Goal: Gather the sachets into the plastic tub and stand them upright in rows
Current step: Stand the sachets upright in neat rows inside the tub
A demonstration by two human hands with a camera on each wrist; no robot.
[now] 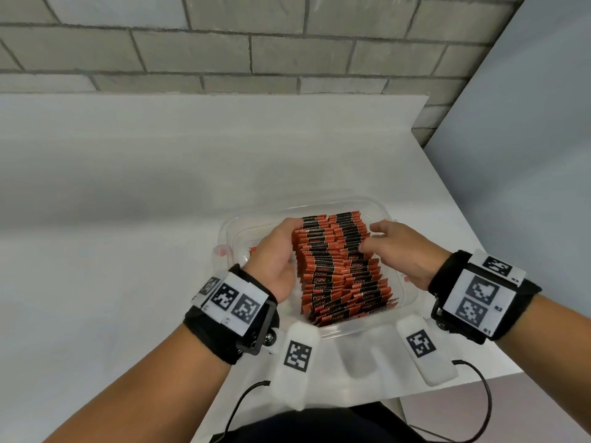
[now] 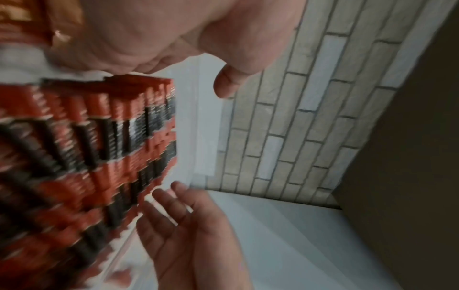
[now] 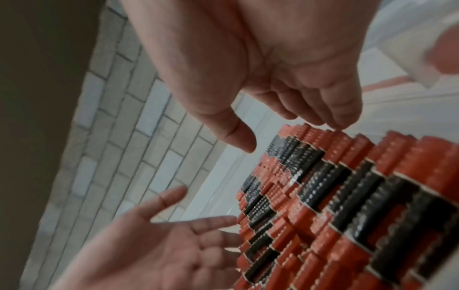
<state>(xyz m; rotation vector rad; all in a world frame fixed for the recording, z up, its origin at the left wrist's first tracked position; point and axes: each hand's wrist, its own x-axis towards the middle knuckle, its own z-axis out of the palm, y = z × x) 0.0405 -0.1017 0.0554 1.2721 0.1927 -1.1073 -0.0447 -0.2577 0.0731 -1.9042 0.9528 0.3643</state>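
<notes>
clear plastic formed the tub, which sat on the white table near the table's right front corner, and everything else is placed from that tub. at the tub's left side the left hand reached in over the rim, palm turned toward the packed sachets, its fingers straight and spread, the tips touching or nearly touching the left flank of the block; they curled round nothing. a black wrist strap with white coded tags sat on that wrist, outside the tub's near left corner. inside the tub the orange and black sachets stood on edge, packed tightly in rows that ran from the near wall toward the far wall, their serrated tops showing. the rows filled the middle and right of the tub, while a strip of its floor lay bare along the left wall. at the tub's right side the right hand hung over the rim, its fingers loosely bent and slightly parted, the tips resting on the top edges of the right-hand rows, the thumb held apart; no sachet was pinched. a second tagged strap was worn on that wrist, beyond the tub's right wall. behind the tub, past the table's far edge, rose a grey brick wall.
</notes>
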